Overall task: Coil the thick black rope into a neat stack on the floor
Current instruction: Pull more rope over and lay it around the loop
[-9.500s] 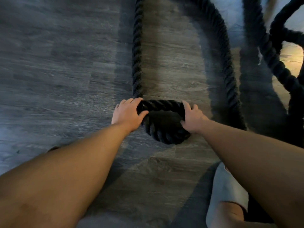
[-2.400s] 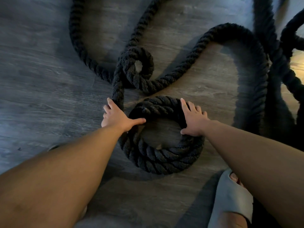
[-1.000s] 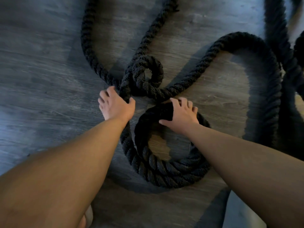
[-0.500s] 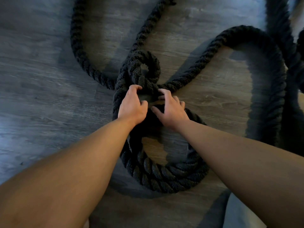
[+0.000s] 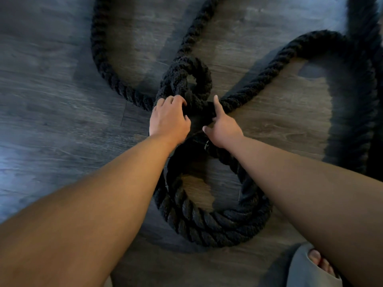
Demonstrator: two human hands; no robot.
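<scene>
Head view: rope (image 5: 269, 65) is on the floor (image 5: 62, 104), partly coiled

- coil (image 5: 207, 226) lies between the forearms, on the body side of the hands. A few turns are stacked, with bare floor showing in the centre
- a small tight loop (image 5: 204, 79) sits just past the fingertips, on the far side of the coil. It looks like a kink, not a proper turn
- left hand (image 5: 169, 119) has its fingers curled over the rope where the loop crosses itself, and it's gripping
- right hand (image 5: 222, 129) is on the same crossing from the other side. One finger lies straight along the strand and the thumb sticks out; the other fingers are lost against the black rope, so I can't tell if it's clamped
- both hands are on the rope and close together, with the left nearer the loop

Strand axes from the crossing:
- one runs diagonally up-right from the right hand into a big bend, then down the right edge
- one runs straight up out of frame
- one sweeps left in a wide arc

My read: the next step is to open the kink and lay it flat as the next turn. That means pulling toward the body, onto the coil, with slack fed along the up-right diagonal

Room:
- the left side is open floor
- the right side is crowded with slack rope, so there's a snag risk
- slipper (image 5: 306, 270) is near the coil's lower right, not touching

Most of the rope looks uncoiled, so this is early in the job
</scene>
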